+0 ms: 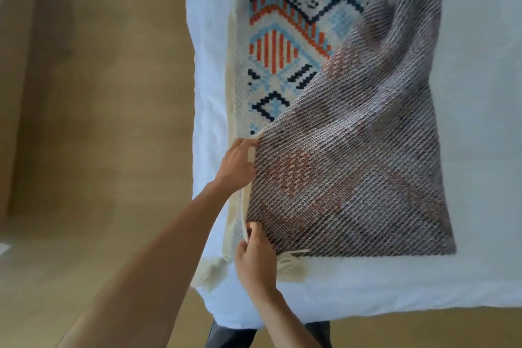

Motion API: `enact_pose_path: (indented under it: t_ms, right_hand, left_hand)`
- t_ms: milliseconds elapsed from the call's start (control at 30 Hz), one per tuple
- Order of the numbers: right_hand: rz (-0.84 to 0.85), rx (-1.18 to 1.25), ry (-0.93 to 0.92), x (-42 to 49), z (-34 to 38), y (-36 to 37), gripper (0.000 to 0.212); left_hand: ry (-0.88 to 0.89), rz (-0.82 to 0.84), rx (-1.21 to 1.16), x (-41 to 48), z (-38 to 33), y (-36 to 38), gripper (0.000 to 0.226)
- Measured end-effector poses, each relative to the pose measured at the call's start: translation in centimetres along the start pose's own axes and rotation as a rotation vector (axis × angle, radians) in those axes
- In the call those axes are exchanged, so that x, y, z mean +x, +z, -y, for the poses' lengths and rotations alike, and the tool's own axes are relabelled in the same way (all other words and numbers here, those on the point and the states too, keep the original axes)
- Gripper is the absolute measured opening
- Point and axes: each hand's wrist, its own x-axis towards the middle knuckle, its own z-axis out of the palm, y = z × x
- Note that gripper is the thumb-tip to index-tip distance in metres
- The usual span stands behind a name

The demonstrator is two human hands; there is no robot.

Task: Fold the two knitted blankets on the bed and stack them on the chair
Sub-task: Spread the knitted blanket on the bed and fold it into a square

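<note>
Patterned blanket [282, 45] lies on the bed [480, 93], its right half folded over — grey underside hides most of the pattern. Left hand [237, 167] and right hand [254, 260] pinch the folded edge; fingertips tucked under. Second blanket, chair not seen.

Count: one knitted blanket [324, 121] visible, partly folded over itself, on one bed [480, 65]. Two hands: left hand [237, 167], right hand [255, 260]. Second blanket not distinguishable.
</note>
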Motion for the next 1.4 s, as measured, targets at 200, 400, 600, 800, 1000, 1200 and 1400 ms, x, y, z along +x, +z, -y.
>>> enact_pose_path:
  t_ms: [200, 400, 600, 800, 1000, 1200, 1400]
  right_hand:
    - [0.046, -0.044, 0.028, 0.1, 1.3, 2.8, 0.03]
    - [0.251, 0.178, 0.064, 0.7, 0.0, 1.1, 0.047]
    - [0.0, 0.113, -0.022, 1.8, -2.7, -2.3, 0.033]
    - [0.073, -0.093, -0.11, 1.7, -4.4, -3.3, 0.034]
    - [0.146, -0.187, -0.08, 0.7, -3.1, -3.4, 0.035]
    - [0.145, -0.103, -0.019, 0.1, 0.1, -4.9, 0.035]
    - [0.188, 0.006, 0.188, -0.2, 3.7, -5.4, 0.037]
  left_hand:
    - [0.003, -0.002, -0.005, -0.4, 2.4, -0.5, 0.054]
    - [-0.175, 0.149, 0.043, -3.4, 5.1, 0.5, 0.055]
    - [-0.418, 0.395, 0.028, -10.5, 7.5, 4.7, 0.044]
    - [-0.401, 0.45, 0.244, -15.9, 9.2, 6.0, 0.024]
    - [-0.38, 0.408, 0.399, -16.4, 5.7, 4.0, 0.043]
    - [-0.315, 0.42, 0.333, -15.1, 3.0, -1.0, 0.039]
    - [-0.234, 0.431, 0.208, -12.3, 3.0, -7.5, 0.031]
